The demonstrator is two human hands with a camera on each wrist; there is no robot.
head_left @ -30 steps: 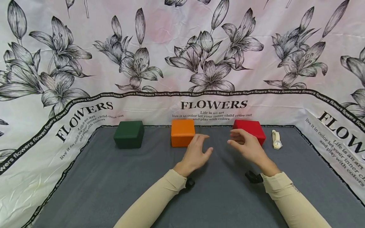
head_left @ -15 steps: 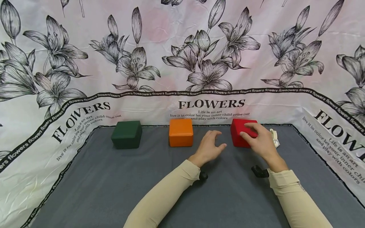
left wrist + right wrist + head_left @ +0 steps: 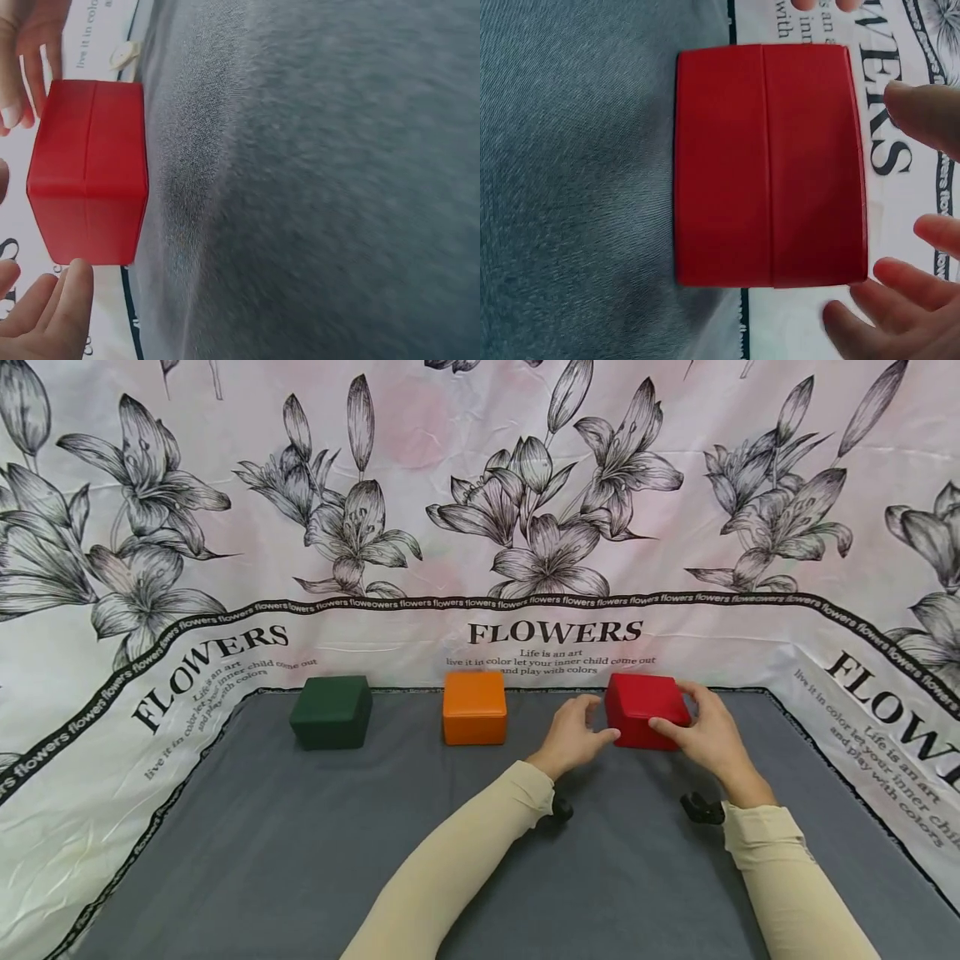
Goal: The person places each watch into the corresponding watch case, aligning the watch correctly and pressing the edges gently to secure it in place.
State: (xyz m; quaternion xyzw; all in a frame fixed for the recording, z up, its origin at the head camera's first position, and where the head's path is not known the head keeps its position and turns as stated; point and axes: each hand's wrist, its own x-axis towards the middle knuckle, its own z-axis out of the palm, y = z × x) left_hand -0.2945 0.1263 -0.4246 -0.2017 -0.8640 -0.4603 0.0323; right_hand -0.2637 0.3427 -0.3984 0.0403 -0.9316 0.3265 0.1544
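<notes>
A red box (image 3: 637, 697) with a seam round its sides sits at the back right of the grey cloth. My left hand (image 3: 567, 739) is at its left side, thumb and fingers spread and relaxed. On the other side, my right hand (image 3: 716, 739) has its fingers along the box's right and its thumb before the front face. In the right wrist view the red box (image 3: 724, 165) appears between the hands' fingers; whether any fingertip touches it I cannot tell. A pale watch (image 3: 124, 55) lies beyond the box in the left wrist view, hidden behind my right hand in the head view.
An orange box (image 3: 475, 708) and a dark green box (image 3: 331, 712) stand in a row to the left of the red one. Behind them rises a flower-printed curtain (image 3: 420, 643). Grey cloth (image 3: 300, 852) covers the table.
My left hand has moved right, from beside the orange box to the red box's left. My right hand has shifted right, from in front of the red box to its right side.
</notes>
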